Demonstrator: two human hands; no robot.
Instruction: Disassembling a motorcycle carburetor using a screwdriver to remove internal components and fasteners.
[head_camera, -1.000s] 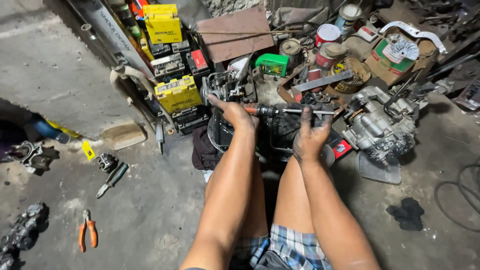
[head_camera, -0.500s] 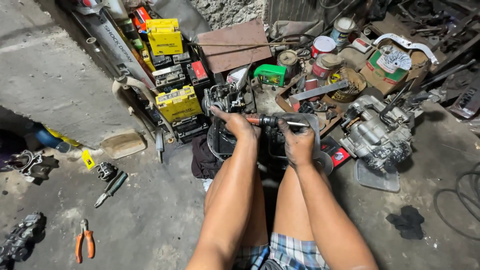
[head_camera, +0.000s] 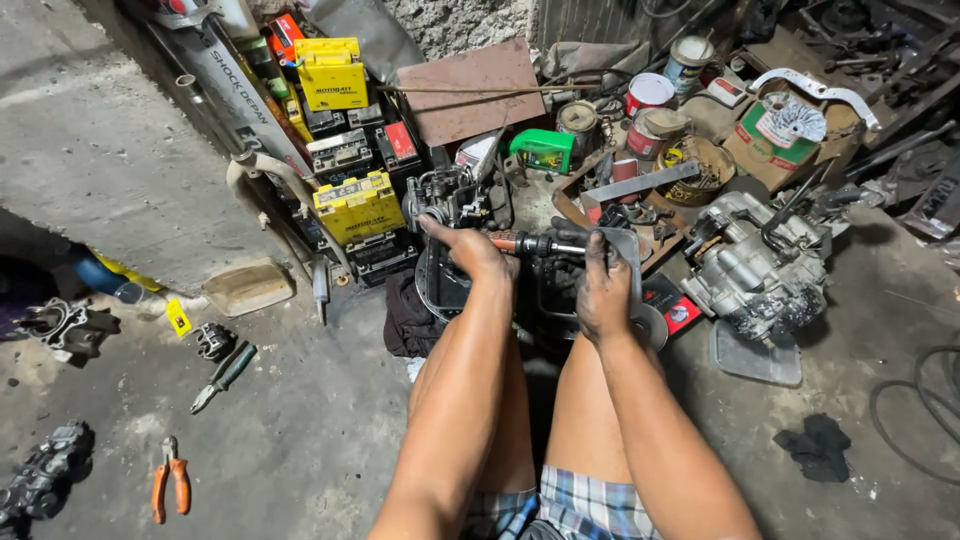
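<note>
The left hand (head_camera: 478, 252) is curled tight around the red and black handle of a screwdriver (head_camera: 535, 244). The screwdriver lies flat and points sideways toward the right hand (head_camera: 603, 288). Its metal tip ends right by the right hand's fingers (head_camera: 596, 250). The right hand is dirty with black grease. It rests on the rim of a dark metal tray (head_camera: 440, 285) with its fingers bent over the edge, so it looks like it is gripping the rim. The tray sits on the floor just past the person's bare knees, and both hands are over it. I cannot tell what is inside the tray, because it is too dark. Just behind the left hand sits a small grey engine part (head_camera: 452, 196). To the right of the tray, near the right hand, sits a big grey engine (head_camera: 752, 268). To the left of the tray is a yellow battery (head_camera: 358, 206), with more batteries stacked behind it. Far to the left, on the grey floor (head_camera: 300, 440), lie orange pliers (head_camera: 168, 486) and a green-handled tool (head_camera: 226, 374), well apart from both hands.
</note>
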